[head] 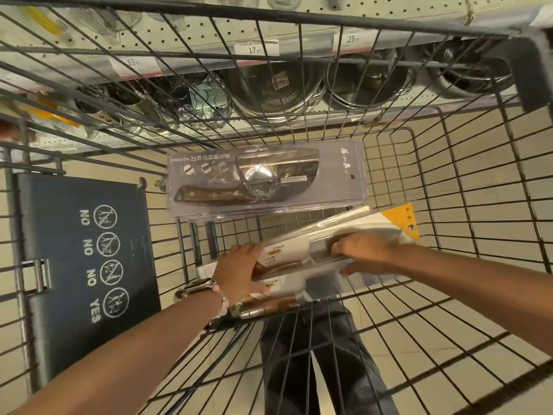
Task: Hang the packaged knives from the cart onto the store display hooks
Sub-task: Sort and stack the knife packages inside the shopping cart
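Left hand [239, 271]: grips the knife pack [326, 253], lower centre.
Right hand [363, 254]: grips its far edge.
Tip: lift level, clear of the cart [449, 181].

Steel bowls [368, 82] and price tags [253, 49] line the pegboard shelf [179, 34]

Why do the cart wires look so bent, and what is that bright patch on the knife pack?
In the head view, the wide-angle lens bows the straight wires of the cart; warm overhead light glares off the clear plastic of the far knife pack; the left hand and right hand on the near knife pack are slightly soft; wire shadows stripe the floor.
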### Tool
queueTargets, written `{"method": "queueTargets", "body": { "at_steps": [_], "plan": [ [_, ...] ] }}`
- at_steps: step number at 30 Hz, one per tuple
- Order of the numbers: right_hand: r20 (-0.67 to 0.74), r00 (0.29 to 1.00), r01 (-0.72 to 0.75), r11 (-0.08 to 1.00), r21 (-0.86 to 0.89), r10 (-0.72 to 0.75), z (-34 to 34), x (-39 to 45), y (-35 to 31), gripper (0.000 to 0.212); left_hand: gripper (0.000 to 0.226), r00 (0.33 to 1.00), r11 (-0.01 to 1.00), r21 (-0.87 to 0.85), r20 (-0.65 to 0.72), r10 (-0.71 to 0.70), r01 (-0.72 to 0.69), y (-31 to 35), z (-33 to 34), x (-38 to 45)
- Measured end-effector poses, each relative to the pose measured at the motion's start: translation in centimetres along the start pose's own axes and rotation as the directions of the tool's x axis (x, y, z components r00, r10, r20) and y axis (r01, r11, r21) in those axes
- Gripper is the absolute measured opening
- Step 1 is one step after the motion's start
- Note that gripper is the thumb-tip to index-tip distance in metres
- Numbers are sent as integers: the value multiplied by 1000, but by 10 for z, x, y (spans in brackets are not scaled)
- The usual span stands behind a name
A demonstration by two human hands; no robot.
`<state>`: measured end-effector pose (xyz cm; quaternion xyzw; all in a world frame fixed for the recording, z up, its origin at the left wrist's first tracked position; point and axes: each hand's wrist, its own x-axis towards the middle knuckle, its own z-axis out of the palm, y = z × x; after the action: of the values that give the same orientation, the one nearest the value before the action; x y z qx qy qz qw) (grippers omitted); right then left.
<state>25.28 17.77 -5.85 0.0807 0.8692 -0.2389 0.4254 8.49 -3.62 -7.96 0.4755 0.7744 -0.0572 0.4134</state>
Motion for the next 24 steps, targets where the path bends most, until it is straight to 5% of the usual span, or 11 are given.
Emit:
{"method": "queueTargets", "body": {
  "at_steps": [4,8,11,16,20,24],
  "plan": [
    [1,1000,-4,977,211,4,-14,9,15,31,70,998,928,-370,59,-9,30,-12,-12,1],
    [36,998,-66,922,381,57,-22,19,17,49,48,997,954,-299,76,-16,38,-23,-27,11],
    [75,995,-90,903,421,64,-27,26,15,54,66,996,996,-9,11,88,-88,-5,-28,8],
    [68,997,-71,921,383,48,-34,24,9,51,140,988,974,170,20,151,-152,33,0,6],
    [-9,999,-36,968,248,39,-26,23,6,51,142,996,966,246,-37,85,-73,39,10,19],
    [-276,960,83,989,119,-48,-16,14,9,68,130,997,974,219,-31,67,-59,38,2,24]
  ]
}}
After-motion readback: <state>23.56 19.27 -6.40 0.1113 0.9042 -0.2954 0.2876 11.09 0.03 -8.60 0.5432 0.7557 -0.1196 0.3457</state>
